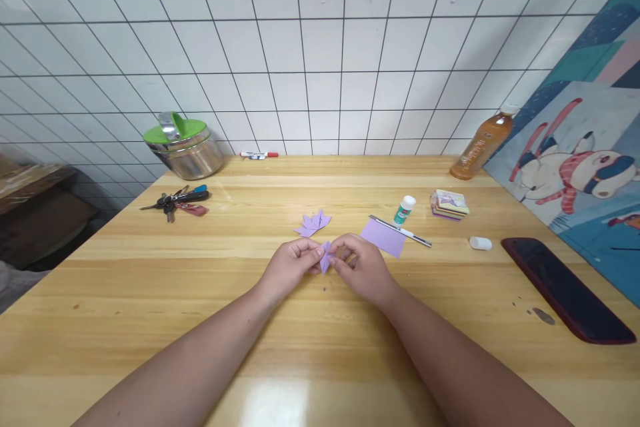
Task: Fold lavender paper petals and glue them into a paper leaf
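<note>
2-sided pinch: L hand [293,263] & R hand [365,268] grip folded purple ppr [325,259].

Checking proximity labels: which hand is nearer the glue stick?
Right. The right hand sits left of the glue stick, nearer the camera; the left hand is farther left, across the folded purple paper.

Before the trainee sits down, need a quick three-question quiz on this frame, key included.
1. True or false: the left hand holds a folded purple piece.
2. What tool lies partly on the flat purple sheet?
3. Pick one. The lid on the metal pot is mainly: A red; B green; C white.

Key:
1. True
2. A slim craft knife
3. B
</note>
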The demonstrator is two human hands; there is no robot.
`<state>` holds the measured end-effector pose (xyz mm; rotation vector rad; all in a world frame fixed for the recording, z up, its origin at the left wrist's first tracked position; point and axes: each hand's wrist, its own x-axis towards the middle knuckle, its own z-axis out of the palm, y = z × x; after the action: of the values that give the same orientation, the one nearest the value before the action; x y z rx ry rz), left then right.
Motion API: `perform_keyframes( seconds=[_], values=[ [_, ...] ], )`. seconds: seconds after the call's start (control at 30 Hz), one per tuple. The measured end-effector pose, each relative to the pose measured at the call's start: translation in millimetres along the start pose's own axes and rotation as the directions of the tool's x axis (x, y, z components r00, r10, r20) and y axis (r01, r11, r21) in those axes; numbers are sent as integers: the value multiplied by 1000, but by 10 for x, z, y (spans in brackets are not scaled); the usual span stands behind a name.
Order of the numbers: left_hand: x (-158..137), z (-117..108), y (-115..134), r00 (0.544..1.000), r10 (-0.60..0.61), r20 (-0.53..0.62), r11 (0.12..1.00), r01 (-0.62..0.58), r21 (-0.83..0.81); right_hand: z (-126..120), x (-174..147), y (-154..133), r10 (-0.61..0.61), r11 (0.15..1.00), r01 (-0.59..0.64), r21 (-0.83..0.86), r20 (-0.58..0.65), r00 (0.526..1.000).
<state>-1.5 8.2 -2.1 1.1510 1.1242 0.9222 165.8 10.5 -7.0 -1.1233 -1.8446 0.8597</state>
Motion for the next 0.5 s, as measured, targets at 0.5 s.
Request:
perform_keyframes(
  seconds=[0.5],
  values=[
    [-2,11,-10,998,59,-1,998,-59,29,-17,66,-46,431,755,-461,467,177,885]
  ],
)
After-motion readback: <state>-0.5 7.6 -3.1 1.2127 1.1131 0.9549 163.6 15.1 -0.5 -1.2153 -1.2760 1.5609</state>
